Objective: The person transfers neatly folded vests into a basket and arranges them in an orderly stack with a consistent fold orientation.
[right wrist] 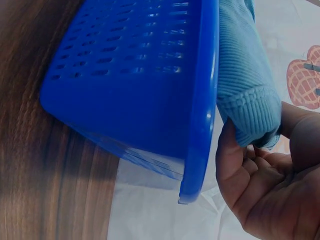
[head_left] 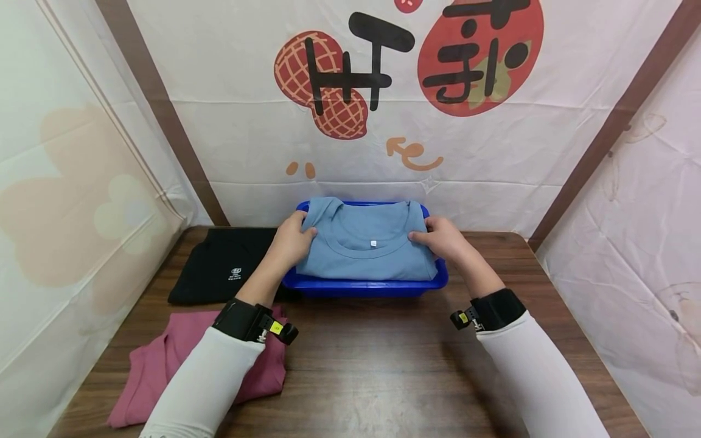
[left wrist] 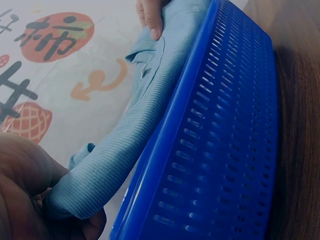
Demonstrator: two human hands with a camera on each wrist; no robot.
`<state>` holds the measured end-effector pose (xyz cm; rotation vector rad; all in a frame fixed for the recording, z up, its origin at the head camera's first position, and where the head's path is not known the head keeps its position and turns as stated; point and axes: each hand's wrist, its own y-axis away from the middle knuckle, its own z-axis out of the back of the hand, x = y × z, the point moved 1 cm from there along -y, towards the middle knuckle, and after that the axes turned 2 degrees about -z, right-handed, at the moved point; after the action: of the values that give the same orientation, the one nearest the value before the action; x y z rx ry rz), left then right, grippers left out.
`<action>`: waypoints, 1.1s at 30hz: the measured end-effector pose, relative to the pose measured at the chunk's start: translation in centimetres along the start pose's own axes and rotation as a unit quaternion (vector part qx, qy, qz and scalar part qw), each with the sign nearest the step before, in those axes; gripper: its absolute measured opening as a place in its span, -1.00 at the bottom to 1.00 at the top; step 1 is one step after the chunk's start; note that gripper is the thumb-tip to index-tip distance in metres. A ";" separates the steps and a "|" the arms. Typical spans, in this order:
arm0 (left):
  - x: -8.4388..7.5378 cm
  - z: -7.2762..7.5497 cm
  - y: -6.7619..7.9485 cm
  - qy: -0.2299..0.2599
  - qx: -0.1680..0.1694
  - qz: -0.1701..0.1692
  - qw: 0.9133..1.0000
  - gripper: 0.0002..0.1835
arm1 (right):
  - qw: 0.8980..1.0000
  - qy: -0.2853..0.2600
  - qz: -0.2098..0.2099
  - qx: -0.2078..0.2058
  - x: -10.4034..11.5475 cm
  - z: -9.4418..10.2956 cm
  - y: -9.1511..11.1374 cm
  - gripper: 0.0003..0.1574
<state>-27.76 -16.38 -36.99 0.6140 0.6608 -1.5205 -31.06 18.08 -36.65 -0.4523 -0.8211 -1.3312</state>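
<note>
Blue garment [head_left: 378, 264]: it is being held folded over the blue basket [head_left: 364, 288]; its underside is being hidden, so contact with the basket floor cannot be told.
Left hand [head_left: 294, 240]: the garment's left end is being pinched, with some fingers being covered by the ribbed fold.
Right hand [head_left: 446, 238]: the right end is being pinched, its fingertips being partly masked by cloth.
Neck label [head_left: 373, 243]: it is being shown too small to be read.
Black garment [head_left: 210, 267]: its right part is being covered by the left arm and basket.
Pink garment [head_left: 265, 371]: its middle is being crossed by the left sleeve [head_left: 205, 380].
Table [head_left: 372, 365]: its near edge is being cut off; wood is being exposed before the basket, between both sleeves.
Rear cloth [head_left: 235, 140]: the basket's far side is being closely backed by it.
</note>
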 end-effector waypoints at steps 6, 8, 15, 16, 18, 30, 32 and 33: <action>-0.2 -0.1 -0.2 -0.006 -0.003 -0.008 1.000 -0.42 | 1.000 -0.001 -0.005 -0.001 0.0 0.1 -0.2 -0.50; -0.2 -0.2 -0.3 -0.006 -0.005 -0.008 1.000 -0.42 | 1.000 0.001 -0.005 -0.001 0.0 0.2 -0.3 -0.50; -0.4 -0.4 -0.4 -0.007 -0.004 -0.005 1.000 -0.42 | 1.000 0.012 -0.006 -0.003 -0.1 0.2 -0.5 -0.49; -0.4 -0.4 -0.4 -0.007 -0.003 -0.003 1.000 -0.42 | 1.000 0.015 -0.005 -0.003 -0.1 0.2 -0.6 -0.49; -0.5 -0.4 -0.4 -0.006 -0.003 0.002 1.000 -0.41 | 1.000 0.019 -0.003 -0.004 -0.2 0.1 -0.8 -0.48; -0.1 -1.0 -0.9 -0.020 -0.007 0.010 1.000 -0.41 | 0.999 0.035 0.009 -0.021 -0.5 -0.5 -1.2 -0.58; 0.1 -1.1 -1.0 -0.023 -0.010 0.010 1.000 -0.41 | 0.999 0.035 0.011 -0.024 -0.5 -0.7 -1.3 -0.60; 0.1 -1.2 -1.0 -0.024 -0.010 0.010 1.000 -0.41 | 0.999 0.035 0.012 -0.024 -0.5 -0.7 -1.3 -0.61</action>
<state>-28.76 -15.60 -37.84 0.5656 0.6306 -1.5032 -32.16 17.63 -37.72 -0.4510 -0.7250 -1.3394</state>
